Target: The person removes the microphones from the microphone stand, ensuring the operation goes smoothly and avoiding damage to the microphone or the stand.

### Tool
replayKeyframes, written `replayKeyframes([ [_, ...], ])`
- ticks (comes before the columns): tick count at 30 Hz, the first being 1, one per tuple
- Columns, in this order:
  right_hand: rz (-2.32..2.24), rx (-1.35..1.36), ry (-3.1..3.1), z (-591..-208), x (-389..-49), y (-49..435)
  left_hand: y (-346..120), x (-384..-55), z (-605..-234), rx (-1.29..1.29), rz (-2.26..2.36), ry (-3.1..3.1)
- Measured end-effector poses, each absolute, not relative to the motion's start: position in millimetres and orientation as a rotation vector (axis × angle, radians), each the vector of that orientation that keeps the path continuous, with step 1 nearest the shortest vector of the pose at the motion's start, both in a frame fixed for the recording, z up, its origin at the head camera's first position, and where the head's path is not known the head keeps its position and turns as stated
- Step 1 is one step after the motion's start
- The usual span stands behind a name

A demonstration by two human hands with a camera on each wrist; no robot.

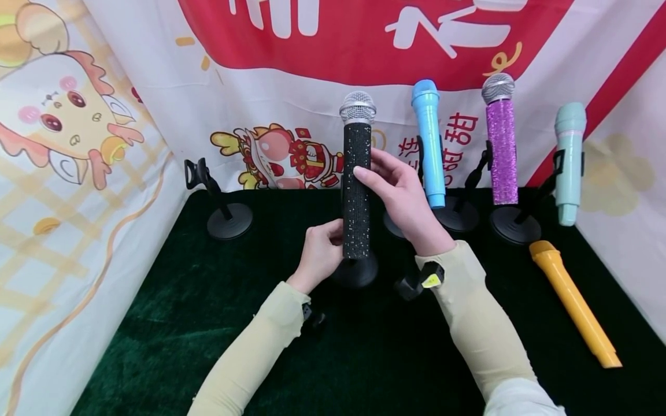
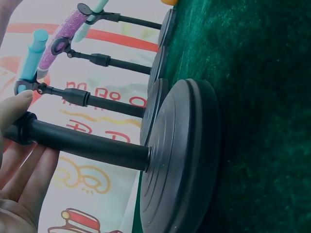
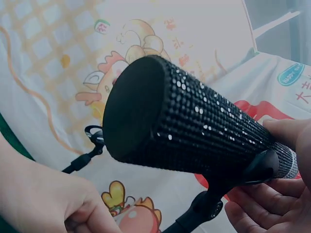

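A black rhinestone-covered microphone (image 1: 356,196) with a silver mesh head stands nearly upright in the middle of the head view. My right hand (image 1: 406,196) holds its upper body, thumb on the front. Below, my left hand (image 1: 319,251) grips the pole (image 2: 92,145) of a black stand, whose round base (image 1: 359,274) rests on the table. The right wrist view shows the microphone's flat end and the stand's clip (image 3: 262,167) against its side. In the head view, the microphone hides most of the pole and the left fingertips.
Blue (image 1: 429,138), purple glittery (image 1: 502,150) and mint (image 1: 569,162) microphones sit in stands at the back right. A yellow microphone (image 1: 577,306) lies on the green cloth (image 1: 171,341) at right. Another black stand (image 1: 229,222) with a bare clip is at back left. Printed fabric hangs behind.
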State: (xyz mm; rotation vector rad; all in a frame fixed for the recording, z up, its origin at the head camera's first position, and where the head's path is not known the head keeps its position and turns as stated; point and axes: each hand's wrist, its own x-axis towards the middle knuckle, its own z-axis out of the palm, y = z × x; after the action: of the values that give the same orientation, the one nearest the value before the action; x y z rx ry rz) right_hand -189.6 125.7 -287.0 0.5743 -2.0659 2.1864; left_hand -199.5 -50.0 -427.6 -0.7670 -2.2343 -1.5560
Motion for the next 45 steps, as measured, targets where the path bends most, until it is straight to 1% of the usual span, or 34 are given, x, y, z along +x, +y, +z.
replayKeyframes([
  [32, 2.281, 0.616, -1.943, -280, -197, 123, -51, -199, -426, -0.806, -1.608, -2.222],
  [45, 2.178, 0.66, -1.978, -275, -202, 120, -50, -197, -427, -0.825, -1.645, -2.184],
])
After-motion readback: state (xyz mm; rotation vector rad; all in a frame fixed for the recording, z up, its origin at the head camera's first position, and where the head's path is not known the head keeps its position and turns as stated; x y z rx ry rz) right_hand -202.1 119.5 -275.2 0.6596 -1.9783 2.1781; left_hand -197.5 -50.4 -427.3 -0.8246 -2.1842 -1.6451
